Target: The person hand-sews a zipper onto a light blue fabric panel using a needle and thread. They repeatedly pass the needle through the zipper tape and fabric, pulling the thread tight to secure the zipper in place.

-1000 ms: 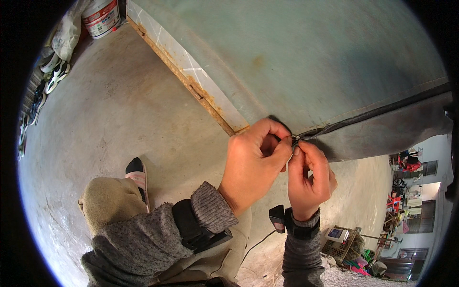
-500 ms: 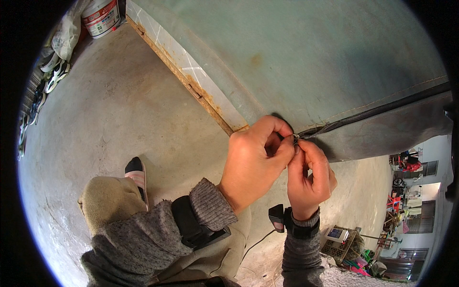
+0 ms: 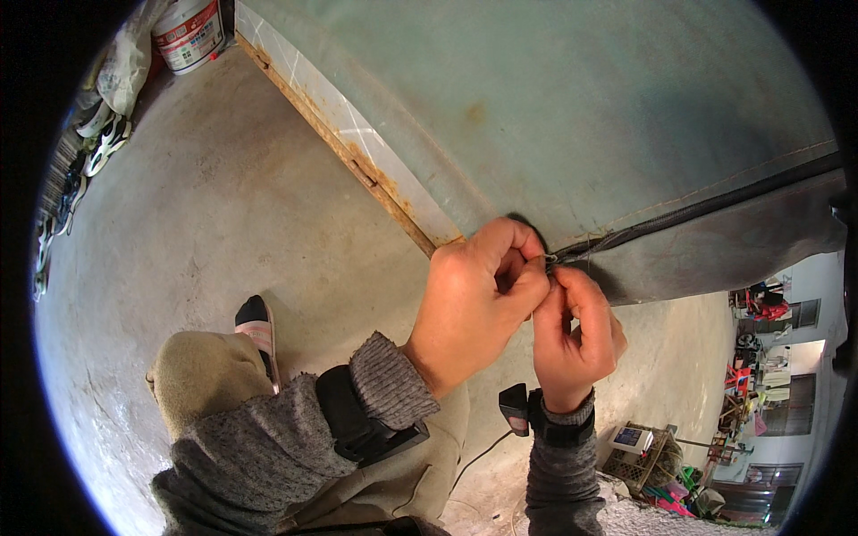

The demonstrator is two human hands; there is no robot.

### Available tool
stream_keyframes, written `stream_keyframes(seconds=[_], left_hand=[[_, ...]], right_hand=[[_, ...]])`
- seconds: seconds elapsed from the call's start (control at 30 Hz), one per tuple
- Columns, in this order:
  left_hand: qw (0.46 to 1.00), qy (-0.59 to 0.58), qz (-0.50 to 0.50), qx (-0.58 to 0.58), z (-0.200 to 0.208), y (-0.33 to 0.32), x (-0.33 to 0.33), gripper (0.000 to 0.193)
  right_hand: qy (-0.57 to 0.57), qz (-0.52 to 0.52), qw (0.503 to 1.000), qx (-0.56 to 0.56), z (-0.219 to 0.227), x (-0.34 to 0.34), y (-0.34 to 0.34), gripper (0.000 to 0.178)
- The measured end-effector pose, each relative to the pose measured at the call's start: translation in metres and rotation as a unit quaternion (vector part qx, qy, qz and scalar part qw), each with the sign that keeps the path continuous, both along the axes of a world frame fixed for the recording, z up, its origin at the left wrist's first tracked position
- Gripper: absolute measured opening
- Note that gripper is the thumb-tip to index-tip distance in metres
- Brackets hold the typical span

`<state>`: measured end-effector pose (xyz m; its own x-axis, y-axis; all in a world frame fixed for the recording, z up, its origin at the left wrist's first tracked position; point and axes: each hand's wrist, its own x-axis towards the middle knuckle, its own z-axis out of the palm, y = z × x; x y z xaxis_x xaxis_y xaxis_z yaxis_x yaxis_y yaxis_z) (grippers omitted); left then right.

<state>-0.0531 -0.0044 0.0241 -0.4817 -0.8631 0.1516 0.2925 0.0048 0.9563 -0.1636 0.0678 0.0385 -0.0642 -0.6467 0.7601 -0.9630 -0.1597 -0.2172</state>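
Observation:
A large grey-green cover (image 3: 581,107) with a stitched seam spreads in front of me. Along its near right edge runs a long black strip (image 3: 715,204) that looks like a zip, its loose end reaching my fingertips. My left hand (image 3: 474,299) is closed in a pinch at that end. Just to the right, my right hand (image 3: 576,335) pinches at the same spot, its fingertips close to the left ones. Between them shows a small metal piece (image 3: 550,259), too small to make out fully. Below the strip hangs a dark flap (image 3: 706,246).
A rusty-edged white panel (image 3: 357,147) borders the cover on the left. A white and red bucket (image 3: 189,36) and several shoes (image 3: 107,143) stand at the far left. A crate (image 3: 639,456) with things around it sits at the lower right. My slippered foot (image 3: 256,330) rests on the concrete floor.
My right hand has shifted very slightly left along with the small metal piece. Both hands keep their pinch; little else differs.

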Motion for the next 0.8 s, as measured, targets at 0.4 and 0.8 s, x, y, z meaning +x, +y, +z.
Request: stream_keyframes(seconds=[0.4,0.8], left_hand=[[0.997,0.042,-0.049,0.032,-0.002,0.000,0.001,0.003],[0.991,0.075,-0.083,0.071,-0.001,-0.002,0.000,0.005]], right_hand=[[-0.036,-0.033,0.999,0.001,-0.001,0.007,0.000,0.017],[-0.156,-0.065,0.986,0.014,-0.012,0.013,-0.002,0.010]])
